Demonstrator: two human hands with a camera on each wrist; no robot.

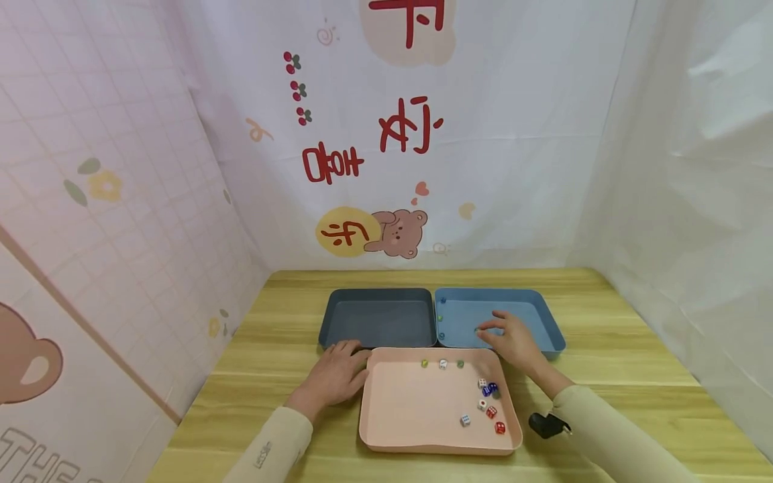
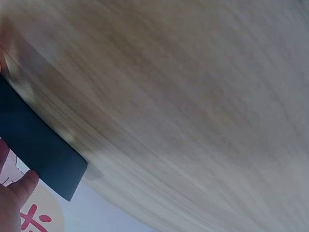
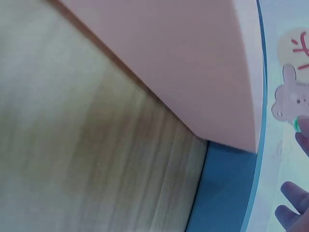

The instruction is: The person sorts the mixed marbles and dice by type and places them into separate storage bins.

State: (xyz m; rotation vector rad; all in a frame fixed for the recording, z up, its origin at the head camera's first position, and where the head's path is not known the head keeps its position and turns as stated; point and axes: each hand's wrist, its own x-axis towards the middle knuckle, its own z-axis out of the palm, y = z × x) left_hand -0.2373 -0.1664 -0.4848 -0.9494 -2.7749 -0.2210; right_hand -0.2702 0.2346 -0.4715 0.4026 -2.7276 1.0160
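My right hand (image 1: 510,341) is above the blue tray (image 1: 546,315), thumb and forefinger pinching a small rounded green piece (image 3: 296,124). Too little of it shows to tell its exact kind. Along the left side of that tray lie a few small blue and green pieces (image 1: 441,335). In the pink tray (image 1: 410,416) are a red die (image 1: 500,427), several white, blue and red dice, and small yellow-green (image 1: 425,363) and green (image 1: 461,364) pieces near its far wall. My left hand (image 1: 338,373) rests with relaxed fingers at the dark grey tray's (image 1: 380,322) near corner, beside the pink tray.
All three trays stand on a wood-grain table (image 1: 266,342), the pink one in front of the other two. A black object (image 1: 546,425) sits by the right forearm. Printed white cloth (image 1: 513,134) hangs behind the table and at both sides.
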